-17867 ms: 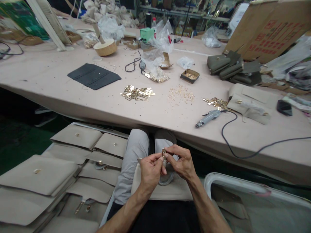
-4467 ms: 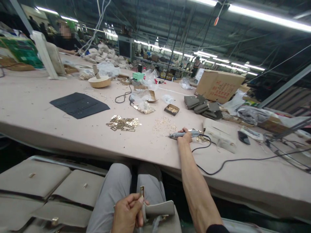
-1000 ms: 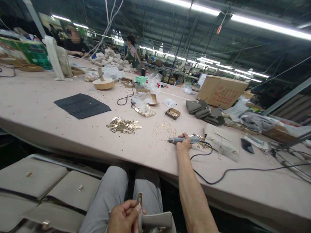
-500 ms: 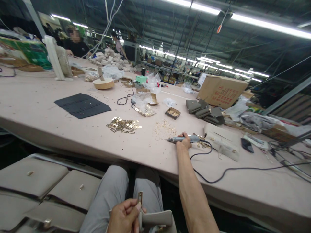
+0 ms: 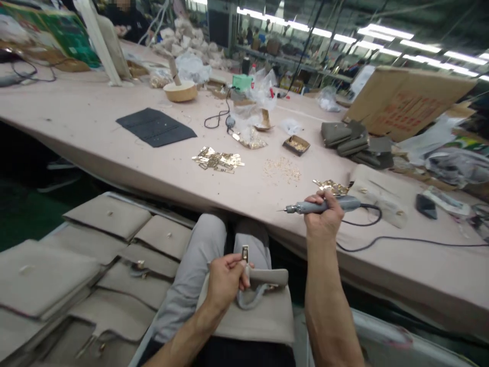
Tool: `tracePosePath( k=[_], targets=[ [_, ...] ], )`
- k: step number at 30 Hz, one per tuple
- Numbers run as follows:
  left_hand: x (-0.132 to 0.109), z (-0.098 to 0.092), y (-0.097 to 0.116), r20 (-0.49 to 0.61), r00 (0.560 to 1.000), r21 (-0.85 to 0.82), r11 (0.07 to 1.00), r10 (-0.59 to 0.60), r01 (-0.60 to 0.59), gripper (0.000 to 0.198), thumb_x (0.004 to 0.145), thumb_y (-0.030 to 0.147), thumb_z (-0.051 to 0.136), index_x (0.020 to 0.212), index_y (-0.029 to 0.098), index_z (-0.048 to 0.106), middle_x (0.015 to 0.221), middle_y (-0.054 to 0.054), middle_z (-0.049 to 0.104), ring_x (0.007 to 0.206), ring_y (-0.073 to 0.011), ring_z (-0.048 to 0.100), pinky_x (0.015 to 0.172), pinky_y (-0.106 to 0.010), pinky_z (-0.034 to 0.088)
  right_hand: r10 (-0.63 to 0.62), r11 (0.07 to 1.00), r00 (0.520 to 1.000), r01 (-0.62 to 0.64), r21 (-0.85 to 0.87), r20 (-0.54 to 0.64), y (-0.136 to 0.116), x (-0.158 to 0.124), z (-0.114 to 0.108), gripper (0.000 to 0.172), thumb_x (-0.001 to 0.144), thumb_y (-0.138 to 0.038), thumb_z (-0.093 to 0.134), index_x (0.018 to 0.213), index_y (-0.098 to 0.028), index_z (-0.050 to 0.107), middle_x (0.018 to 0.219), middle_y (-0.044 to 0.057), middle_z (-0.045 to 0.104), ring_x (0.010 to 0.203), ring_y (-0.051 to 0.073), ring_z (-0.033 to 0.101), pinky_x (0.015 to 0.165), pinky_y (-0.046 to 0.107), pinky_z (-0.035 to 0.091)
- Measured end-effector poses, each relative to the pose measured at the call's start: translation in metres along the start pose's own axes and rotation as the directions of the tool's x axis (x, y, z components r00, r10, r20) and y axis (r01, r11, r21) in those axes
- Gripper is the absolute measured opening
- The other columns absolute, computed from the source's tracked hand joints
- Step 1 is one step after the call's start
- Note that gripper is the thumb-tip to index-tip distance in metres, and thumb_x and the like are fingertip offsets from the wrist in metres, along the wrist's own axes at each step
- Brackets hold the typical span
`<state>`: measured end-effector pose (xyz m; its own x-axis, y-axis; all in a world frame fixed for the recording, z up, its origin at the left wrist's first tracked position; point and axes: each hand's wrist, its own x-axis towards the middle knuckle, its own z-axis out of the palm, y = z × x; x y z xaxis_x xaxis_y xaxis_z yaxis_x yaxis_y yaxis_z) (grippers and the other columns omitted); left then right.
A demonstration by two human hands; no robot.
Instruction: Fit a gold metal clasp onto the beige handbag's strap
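Note:
On my lap lies a beige bag (image 5: 260, 318) with a flap and a grey strap. My left hand (image 5: 225, 280) pinches a small gold metal plate (image 5: 245, 253) against the end of the bag's flap strip. My right hand (image 5: 324, 211) is wrapped round a grey electric screwdriver (image 5: 346, 203), its thin bit pointing left above the table's front edge. Behind that hand is a small pile of gold fittings (image 5: 330, 186). Tiny gold screws (image 5: 282, 169) lie scattered on the table, beside a heap of gold plates (image 5: 217, 160).
Several beige bags (image 5: 109, 216) are stacked to my left. A dark mat (image 5: 156, 126), a tape roll (image 5: 180, 90) and a small box of screws (image 5: 296, 145) sit on the table (image 5: 160, 176). The screwdriver cord (image 5: 412, 238) runs right. Dark pouches (image 5: 355, 140) lie by a carton (image 5: 412, 102).
My right hand has lifted the screwdriver off the table and drawn it toward me. My left hand still holds the plate at the bag. The view has tilted down.

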<state>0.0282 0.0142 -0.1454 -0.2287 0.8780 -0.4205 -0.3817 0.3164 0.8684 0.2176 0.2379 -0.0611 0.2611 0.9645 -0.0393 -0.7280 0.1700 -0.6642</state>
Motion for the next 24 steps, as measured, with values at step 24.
tracePosePath(
  k=[24],
  targets=[
    [0.0, 0.0, -0.002, 0.017, 1.0, -0.007, 1.0, 0.005, -0.005, 0.028, 0.083, 0.027, 0.062, 0.094, 0.007, 0.078, 0.051, -0.005, 0.069, 0.038, -0.0124, 0.058, 0.039, -0.019, 0.045, -0.041, 0.912, 0.924, 0.19, -0.363, 0.379, 0.038, -0.169, 0.026, 0.012, 0.085, -0.015, 0.082, 0.09, -0.017, 0.072, 0.07, -0.001, 0.061, 0.054, 0.012, 0.055, 0.055, 0.029, 0.047]
  ],
)
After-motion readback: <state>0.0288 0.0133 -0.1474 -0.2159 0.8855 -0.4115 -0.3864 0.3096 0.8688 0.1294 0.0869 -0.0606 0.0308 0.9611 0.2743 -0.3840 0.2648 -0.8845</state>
